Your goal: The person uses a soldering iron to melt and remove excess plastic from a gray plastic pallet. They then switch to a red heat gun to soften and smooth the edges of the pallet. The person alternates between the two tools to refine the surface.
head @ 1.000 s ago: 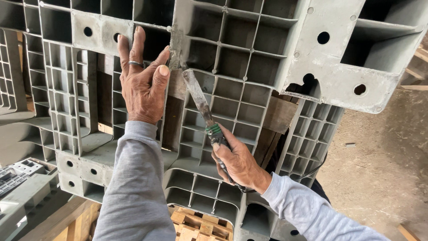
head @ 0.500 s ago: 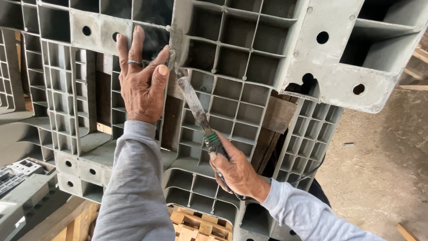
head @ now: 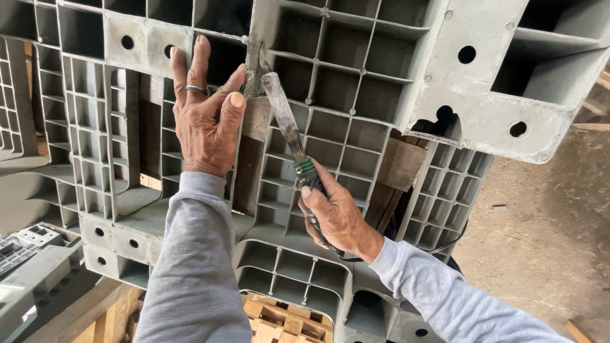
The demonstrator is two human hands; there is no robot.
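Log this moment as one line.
left hand: flat on grey pallet | right hand: grips tool by handle | tool tip: at cracked rib | pallet: upright, ribbed underside facing camera

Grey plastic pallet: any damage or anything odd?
Yes. The grey plastic pallet has a rough, discoloured seam on a rib by the left hand, where the flat blade tool held by the right hand touches. A broken, jagged edge also shows lower right.
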